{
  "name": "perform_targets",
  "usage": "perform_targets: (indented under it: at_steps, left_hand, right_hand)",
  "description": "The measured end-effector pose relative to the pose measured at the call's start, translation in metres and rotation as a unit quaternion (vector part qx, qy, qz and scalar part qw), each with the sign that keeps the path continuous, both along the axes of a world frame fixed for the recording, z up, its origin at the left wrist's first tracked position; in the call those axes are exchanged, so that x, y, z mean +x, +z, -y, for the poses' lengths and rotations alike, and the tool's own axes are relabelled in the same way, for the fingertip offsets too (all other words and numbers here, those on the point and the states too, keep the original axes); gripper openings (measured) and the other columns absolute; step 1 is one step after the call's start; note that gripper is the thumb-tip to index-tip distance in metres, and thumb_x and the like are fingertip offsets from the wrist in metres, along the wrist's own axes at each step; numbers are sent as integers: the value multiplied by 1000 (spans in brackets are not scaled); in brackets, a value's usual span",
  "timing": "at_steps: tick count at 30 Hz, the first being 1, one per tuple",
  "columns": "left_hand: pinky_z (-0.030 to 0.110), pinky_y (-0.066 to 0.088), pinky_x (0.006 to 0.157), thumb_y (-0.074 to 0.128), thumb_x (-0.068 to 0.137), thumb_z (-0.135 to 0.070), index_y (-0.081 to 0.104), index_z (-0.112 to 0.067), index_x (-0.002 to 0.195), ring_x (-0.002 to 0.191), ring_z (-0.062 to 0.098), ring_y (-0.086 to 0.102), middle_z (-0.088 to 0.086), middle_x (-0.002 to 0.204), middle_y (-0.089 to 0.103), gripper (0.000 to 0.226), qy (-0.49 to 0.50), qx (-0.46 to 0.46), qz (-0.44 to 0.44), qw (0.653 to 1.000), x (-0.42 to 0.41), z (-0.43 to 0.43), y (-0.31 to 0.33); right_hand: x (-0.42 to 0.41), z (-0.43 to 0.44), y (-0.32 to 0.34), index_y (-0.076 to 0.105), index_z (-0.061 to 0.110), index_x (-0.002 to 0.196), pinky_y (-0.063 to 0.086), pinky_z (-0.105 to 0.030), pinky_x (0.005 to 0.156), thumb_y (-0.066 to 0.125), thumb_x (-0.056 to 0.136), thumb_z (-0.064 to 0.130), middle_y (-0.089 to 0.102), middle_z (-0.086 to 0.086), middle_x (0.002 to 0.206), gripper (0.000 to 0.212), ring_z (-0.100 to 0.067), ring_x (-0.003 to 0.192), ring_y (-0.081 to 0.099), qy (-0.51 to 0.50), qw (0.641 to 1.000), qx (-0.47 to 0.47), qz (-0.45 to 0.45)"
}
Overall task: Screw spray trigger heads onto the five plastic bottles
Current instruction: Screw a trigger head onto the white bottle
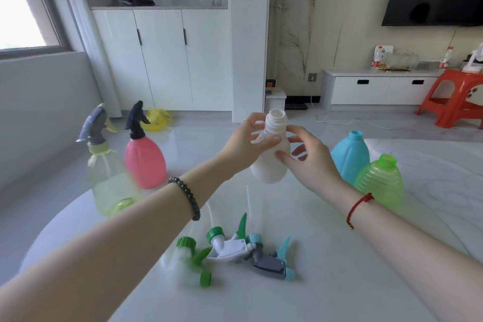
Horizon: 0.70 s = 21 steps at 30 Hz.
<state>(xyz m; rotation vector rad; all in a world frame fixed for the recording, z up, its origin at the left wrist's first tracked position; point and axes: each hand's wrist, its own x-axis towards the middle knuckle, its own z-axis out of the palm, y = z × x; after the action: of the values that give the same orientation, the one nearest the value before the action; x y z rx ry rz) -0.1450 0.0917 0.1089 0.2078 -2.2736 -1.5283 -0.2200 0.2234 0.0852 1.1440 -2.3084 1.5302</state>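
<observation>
A white bottle with a bare threaded neck is held just above the white table at the centre. My left hand grips its shoulder from the left. My right hand is at its right side with fingers spread, touching it. On the left stand a clear yellow-green bottle and a pink bottle, each with a trigger head on. On the right stand a blue bottle and a green ribbed bottle, both with bare necks. Three loose trigger heads lie in front.
The table's rounded left edge drops to the grey floor. A red plastic stool stands at the far right, a yellow object lies on the floor by the white cabinets, and a low white TV bench runs along the back wall.
</observation>
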Motion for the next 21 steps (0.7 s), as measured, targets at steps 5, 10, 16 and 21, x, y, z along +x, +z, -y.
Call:
perform_targets:
  at_steps: [5, 10, 16, 21]
  left_hand:
    - [20, 46, 75, 61, 82, -30, 43, -46, 92, 92, -2, 60, -12, 103, 59, 26, 34, -14, 23, 999, 77, 40, 5]
    - [25, 47, 73, 61, 82, -29, 45, -36, 104, 88, -6, 57, -10, 104, 57, 28, 104, -8, 25, 994, 142, 71, -3]
    - [22, 42, 68, 59, 84, -26, 43, -25, 117, 98, 8, 56, -1, 114, 57, 37, 142, 1, 45, 989, 183, 83, -21]
    - [19, 40, 63, 59, 84, -27, 43, -28, 113, 89, -4, 55, -8, 105, 57, 33, 146, 28, 54, 987, 190, 81, -39]
  right_hand:
    - [57, 22, 0, 33, 27, 135, 37, -26, 83, 66, 78, 25, 49, 1, 118, 66, -14, 99, 48, 95, 987, 127, 38]
    - [103, 22, -24, 33, 29, 135, 30, -21, 91, 65, 77, 25, 44, -3, 136, 66, -14, 123, 41, 164, 950, 265, 33]
    - [148, 34, -52, 38, 30, 134, 37, -25, 99, 69, 72, 36, 50, -1, 129, 69, -18, 120, 45, 223, 908, 354, -29]
    - [164, 40, -74, 28, 29, 138, 29, -34, 102, 59, 80, 37, 51, -9, 125, 67, -28, 117, 41, 194, 873, 416, -164]
